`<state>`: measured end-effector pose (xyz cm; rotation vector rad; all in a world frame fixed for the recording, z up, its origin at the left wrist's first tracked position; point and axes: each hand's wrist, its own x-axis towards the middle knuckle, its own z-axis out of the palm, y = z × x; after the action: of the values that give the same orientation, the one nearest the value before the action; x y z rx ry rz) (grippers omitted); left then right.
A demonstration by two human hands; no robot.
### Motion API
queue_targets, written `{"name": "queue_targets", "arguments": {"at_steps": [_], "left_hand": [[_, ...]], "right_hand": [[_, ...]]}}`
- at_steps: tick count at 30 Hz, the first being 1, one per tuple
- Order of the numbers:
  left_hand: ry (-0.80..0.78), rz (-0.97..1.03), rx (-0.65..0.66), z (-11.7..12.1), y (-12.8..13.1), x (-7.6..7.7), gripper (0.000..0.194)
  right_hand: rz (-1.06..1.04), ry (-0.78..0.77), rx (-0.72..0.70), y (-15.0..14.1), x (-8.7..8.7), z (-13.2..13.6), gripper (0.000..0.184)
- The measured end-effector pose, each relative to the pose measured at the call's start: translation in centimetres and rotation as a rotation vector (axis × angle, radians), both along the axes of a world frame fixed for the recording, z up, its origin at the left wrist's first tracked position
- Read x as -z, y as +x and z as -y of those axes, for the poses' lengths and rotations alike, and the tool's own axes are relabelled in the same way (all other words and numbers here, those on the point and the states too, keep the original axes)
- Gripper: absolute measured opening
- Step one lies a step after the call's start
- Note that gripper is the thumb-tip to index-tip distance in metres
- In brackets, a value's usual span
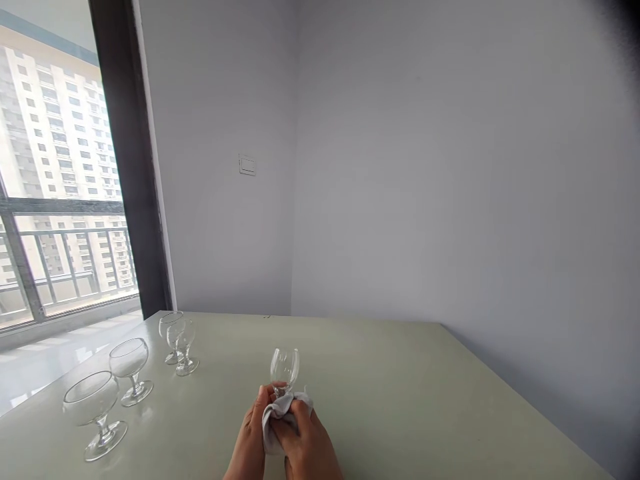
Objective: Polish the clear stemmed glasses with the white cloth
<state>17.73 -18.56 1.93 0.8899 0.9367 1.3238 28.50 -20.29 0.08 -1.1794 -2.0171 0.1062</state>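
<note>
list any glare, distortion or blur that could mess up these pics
Head view: daylight washes out the building outside; head view: the dark frame leans and the nearest standing glass looks stretched, likely wide-angle distortion; head view: a soft dark blur covers the top right corner; head view: the held glass catches small highlights.

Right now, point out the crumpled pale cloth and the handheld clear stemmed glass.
Crumpled pale cloth [271, 441]: head view, lower fold.
Handheld clear stemmed glass [285, 366]: head view, middle of bowl.
</note>
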Motion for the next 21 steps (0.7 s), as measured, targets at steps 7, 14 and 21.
{"name": "queue_targets", "arguments": {"at_steps": [7,14,21], "left_hand": [[-0.079,0.007,0.055,-1.5,-0.6,0.7,0.048],[-0.095,0.324,0.246,-0.7,-0.6,0.2,0.037],[-0.174,0.34,0.324,-0.7,-1.4,0.1,0.046]], "right_hand": [[-0.373,-0.389,-0.035,3.8,-4.5,-1.3,0.033],[-0.683,-0.46,-0.301,2.6,-4.0,-1.2,0.03],[-0.643,-0.663,-0.299,2.0,-2.4,-1.7,0.03]]}}
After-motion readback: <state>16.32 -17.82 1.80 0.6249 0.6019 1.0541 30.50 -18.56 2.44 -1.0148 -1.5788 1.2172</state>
